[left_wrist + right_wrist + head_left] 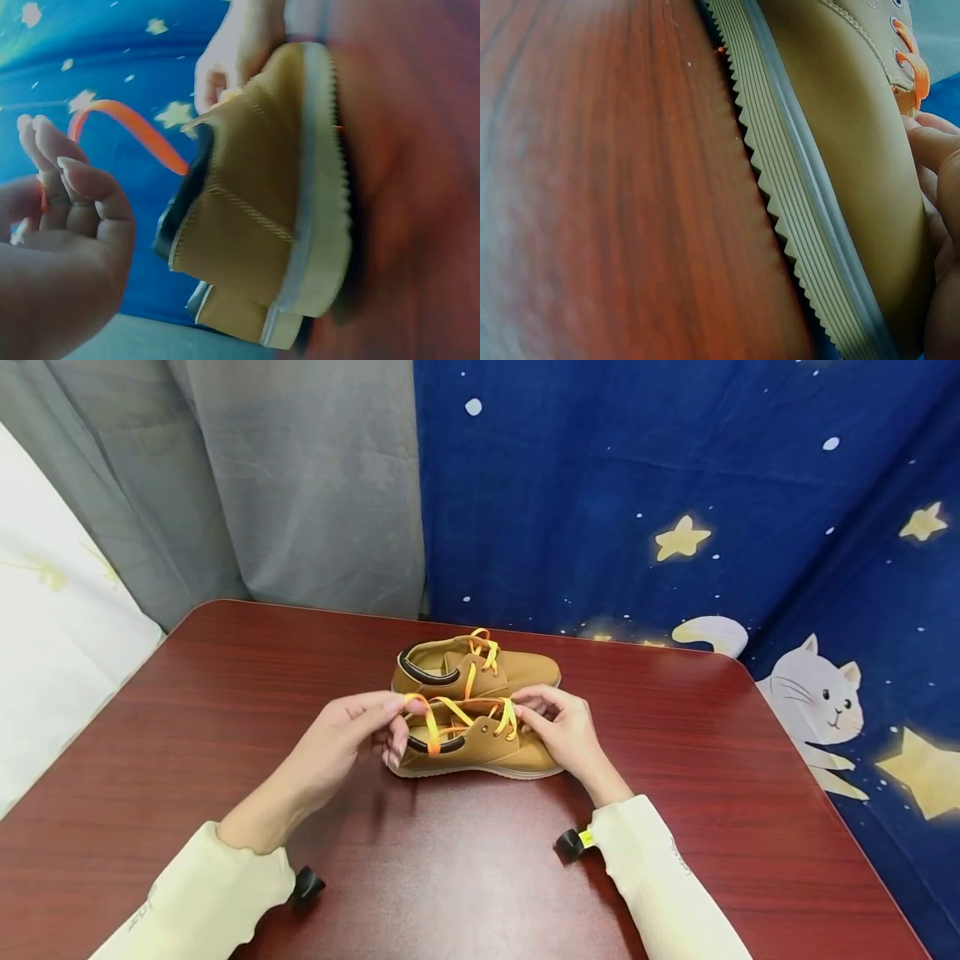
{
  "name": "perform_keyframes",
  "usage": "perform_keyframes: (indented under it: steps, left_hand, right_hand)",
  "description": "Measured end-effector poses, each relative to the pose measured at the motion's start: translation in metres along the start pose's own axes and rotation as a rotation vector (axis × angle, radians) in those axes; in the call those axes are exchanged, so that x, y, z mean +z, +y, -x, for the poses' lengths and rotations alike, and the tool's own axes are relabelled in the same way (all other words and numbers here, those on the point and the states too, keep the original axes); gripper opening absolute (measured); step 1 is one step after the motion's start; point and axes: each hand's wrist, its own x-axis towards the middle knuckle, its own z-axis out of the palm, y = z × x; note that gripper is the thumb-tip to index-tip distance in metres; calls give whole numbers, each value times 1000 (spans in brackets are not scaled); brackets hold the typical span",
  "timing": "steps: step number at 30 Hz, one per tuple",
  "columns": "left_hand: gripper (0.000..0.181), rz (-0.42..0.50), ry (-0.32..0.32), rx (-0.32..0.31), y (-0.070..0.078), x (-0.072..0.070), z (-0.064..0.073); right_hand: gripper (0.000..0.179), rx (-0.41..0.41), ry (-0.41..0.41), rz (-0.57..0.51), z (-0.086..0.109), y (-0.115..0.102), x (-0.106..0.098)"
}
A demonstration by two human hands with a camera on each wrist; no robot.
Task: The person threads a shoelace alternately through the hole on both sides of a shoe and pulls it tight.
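Two tan lace-up shoes lie side by side, toes to the right. Over the heel of the near shoe (480,758), my left hand (348,727) pinches an orange-yellow shoelace (432,737) between thumb and forefinger. In the left wrist view that shoelace (135,124) arches from the fingers to the shoe's opening. My right hand (562,731) is at the front of the lacing, thumb and forefinger pinching the lace there. The right wrist view has its fingers (937,150) beside the lowest orange lace (915,71), partly cut off by the frame edge.
Directly behind stands the far shoe (532,668), its yellow laces threaded and looped on top. Both shoes rest on a dark red wood-grain table (262,677). Behind the table's far edge hang a grey curtain (315,485) and a blue star-patterned curtain (562,485).
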Motion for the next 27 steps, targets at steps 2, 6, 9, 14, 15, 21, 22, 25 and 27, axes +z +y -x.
perform_keyframes:
  steps: [2,6,9,14,15,21,22,25,27]
  left_hand:
    - [24,28,31,-32,1,-3,-5]
    - [22,29,75,-59,1,-6,-13]
    - [24,-16,104,-74,0,-7,-17]
    - [23,-70,124,-112,2,-5,-26]
    - [22,-73,122,-113,3,-4,-28]
    - [24,-100,115,-78,8,7,-36]
    - [25,-108,113,-74,9,10,-37]
    - [29,-143,103,-71,8,18,-39]
    - [30,-164,99,-67,6,24,-41]
  right_hand:
    - [15,-11,-4,-15,0,0,1]
    - [15,-46,-7,7,1,-1,2]
    - [15,-73,-19,37,0,-2,3]
    - [16,-132,-47,76,1,-2,3]
    - [17,-147,-50,83,1,-2,2]
    - [25,-247,-75,186,2,1,3]
    - [26,-265,-84,212,1,0,3]
    - [30,-283,-100,247,1,-1,3]
    - [29,-258,-102,215,1,-2,3]
